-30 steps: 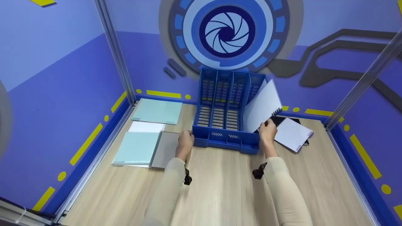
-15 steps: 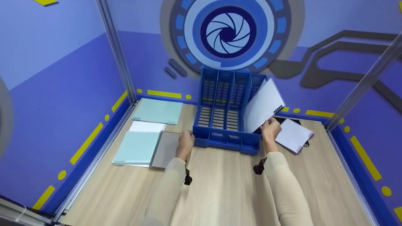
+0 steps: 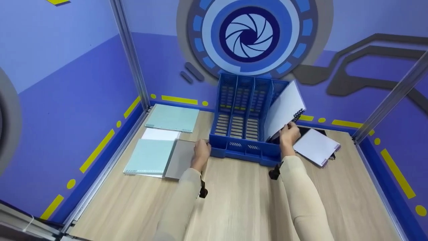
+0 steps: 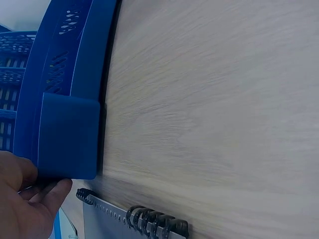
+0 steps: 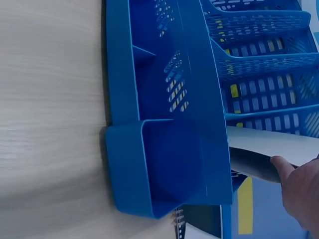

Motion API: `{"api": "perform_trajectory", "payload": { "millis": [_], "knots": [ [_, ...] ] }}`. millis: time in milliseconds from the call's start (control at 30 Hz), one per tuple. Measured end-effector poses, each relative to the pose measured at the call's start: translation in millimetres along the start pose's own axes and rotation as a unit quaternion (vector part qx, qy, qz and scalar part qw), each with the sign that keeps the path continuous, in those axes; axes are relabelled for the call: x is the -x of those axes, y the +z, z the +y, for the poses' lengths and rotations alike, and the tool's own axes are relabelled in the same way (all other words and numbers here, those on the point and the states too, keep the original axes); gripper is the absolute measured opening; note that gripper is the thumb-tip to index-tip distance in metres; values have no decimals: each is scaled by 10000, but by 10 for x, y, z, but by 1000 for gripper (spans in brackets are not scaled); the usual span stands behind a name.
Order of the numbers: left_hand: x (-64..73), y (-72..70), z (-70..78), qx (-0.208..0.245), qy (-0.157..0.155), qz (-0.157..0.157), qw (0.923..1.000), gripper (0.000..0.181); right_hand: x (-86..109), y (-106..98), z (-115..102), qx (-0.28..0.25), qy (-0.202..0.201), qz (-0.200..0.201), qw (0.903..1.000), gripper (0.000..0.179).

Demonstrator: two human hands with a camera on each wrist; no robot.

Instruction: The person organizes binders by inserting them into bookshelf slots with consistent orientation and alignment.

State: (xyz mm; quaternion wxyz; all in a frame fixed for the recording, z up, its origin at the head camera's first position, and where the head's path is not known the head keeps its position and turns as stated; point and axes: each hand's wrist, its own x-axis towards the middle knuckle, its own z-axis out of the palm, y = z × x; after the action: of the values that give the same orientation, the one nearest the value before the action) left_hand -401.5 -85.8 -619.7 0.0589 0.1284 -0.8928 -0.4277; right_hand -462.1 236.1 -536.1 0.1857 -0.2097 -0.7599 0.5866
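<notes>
A blue desktop file organizer (image 3: pixel 245 149) with upright dividers stands at the back of the table. My left hand (image 3: pixel 201 152) grips its front left corner; in the left wrist view the thumb and fingers (image 4: pixel 57 194) meet at the edge of the front tray. My right hand (image 3: pixel 289 135) pinches a white spiral notebook (image 3: pixel 284 108) near its lower edge. The notebook stands tilted in the rightmost compartment, leaning out to the right, its black coil towards me. In the right wrist view its pages (image 5: pixel 271 142) pass behind the organizer's front wall, which hides the bottom edge.
On the left lie two light green notebooks (image 3: pixel 173 118) (image 3: pixel 148 155), a white one (image 3: pixel 160 134) and a grey one (image 3: pixel 180 159) beside my left hand. A white notebook (image 3: pixel 316 145) rests on black ones (image 3: pixel 322 131) at right. Metal posts (image 3: pixel 128 53) and printed walls enclose the table.
The white spiral notebook has risen slightly against the organizer, with my right hand moving up a little along with it. My left hand stays at the organizer's corner. The head view has shifted slightly.
</notes>
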Motion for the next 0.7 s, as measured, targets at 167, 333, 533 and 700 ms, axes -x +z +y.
{"api": "perform_trajectory", "payload": {
  "millis": [167, 333, 533, 700],
  "knots": [
    [1, 15, 25, -41, 28, 50, 10000, 20, -48, -58, -17, -102, -97, -84, 9999, 34],
    [1, 8, 48, 43, 84, -11, 10000, 21, -63, -79, -15, -262, -156, -115, 9995, 31],
    [-5, 11, 29, -8, 113, 23, 9999, 21, -38, -11, 40, -541, -16, -244, 9982, 30],
    [-1, 23, 5, -61, 178, 38, 9998, 21, -9, 46, 118, -488, -5, -384, 9981, 32]
  ]
}}
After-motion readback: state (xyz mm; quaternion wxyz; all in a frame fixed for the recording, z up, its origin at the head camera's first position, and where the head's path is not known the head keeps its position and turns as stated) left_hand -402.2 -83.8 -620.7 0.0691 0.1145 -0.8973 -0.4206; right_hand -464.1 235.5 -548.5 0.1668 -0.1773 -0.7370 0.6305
